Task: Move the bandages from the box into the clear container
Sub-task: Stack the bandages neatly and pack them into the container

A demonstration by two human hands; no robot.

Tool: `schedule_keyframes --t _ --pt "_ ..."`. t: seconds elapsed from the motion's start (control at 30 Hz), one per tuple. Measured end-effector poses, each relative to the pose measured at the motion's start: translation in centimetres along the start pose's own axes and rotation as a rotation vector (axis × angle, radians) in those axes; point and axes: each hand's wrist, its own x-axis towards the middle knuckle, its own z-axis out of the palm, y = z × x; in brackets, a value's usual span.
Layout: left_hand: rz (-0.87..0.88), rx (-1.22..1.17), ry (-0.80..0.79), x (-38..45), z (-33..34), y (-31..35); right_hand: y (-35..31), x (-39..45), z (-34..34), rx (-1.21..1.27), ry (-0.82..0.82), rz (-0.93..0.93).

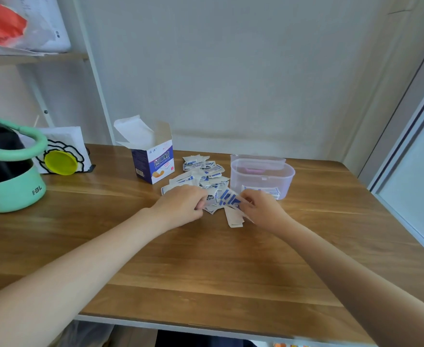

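Nearest you, your left hand (180, 205) and right hand (261, 209) both pinch one fanned bunch of blue-and-white wrapped bandages (227, 199) off the loose heap. Squeeze loosely and strips may slide out before the clear plastic container (262, 177) at one o'clock; the opened blue-and-white cardboard box (153, 164) stands at eleven o'clock.

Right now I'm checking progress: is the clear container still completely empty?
No: a few wrapped bandages already lie at the bottom of the clear container, while most sit piled on the table beside it.
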Motion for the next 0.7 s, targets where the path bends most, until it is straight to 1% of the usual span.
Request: schedule_keyframes --t 0.07,0.1,0.2,0.23,0.27,0.33,0.4,0.47,0.53,0.6,0.63,0.7 --pt "-0.039 -0.09 0.035 0.0 -0.3 0.4 -0.3 -0.1 -0.1 0.17 0.01 0.053" --pt "-0.062 -0.147 0.02 0.0 -0.5 0.6 -0.5 -0.1 -0.1 0.262 0.01 0.076" --pt "-0.128 -0.331 -0.091 0.1 -1.2 1.1 -1.1 -0.1 -0.2 0.49 -0.001 0.157" --pt "-0.159 -0.407 -0.09 0.0 -1.4 1.2 -1.2 -0.1 -0.2 0.566 0.0 0.184" --pt "-0.202 -0.506 -0.066 0.0 -1.5 1.1 -1.3 -0.2 -0.2 0.651 -0.004 0.21" --pt "-0.314 -0.779 0.009 -0.1 -1.6 1.1 -1.6 -0.3 -0.3 0.842 -0.043 0.24" --pt "-0.439 -0.965 0.075 0.0 -1.6 1.0 -1.8 -0.5 -0.2 0.956 -0.109 0.227" --pt "-0.523 -1.017 0.109 0.1 -1.5 0.8 -2.1 -0.7 -0.1 0.989 -0.146 0.21" --pt "-0.531 -0.949 0.112 0.1 -1.4 0.8 -2.3 -0.7 -0.1 0.986 -0.146 0.199" --pt "-0.433 -0.773 0.056 -0.1 -1.7 1.0 -2.4 -0.5 -0.2 0.856 -0.102 0.166" --pt "-0.361 -0.685 0.006 -0.3 -1.9 1.3 -2.4 -0.4 -0.3 0.73 -0.076 0.132" --pt "-0.265 -0.601 -0.079 -0.3 -2.0 1.7 -2.7 -0.3 -0.7 0.502 -0.064 0.05"
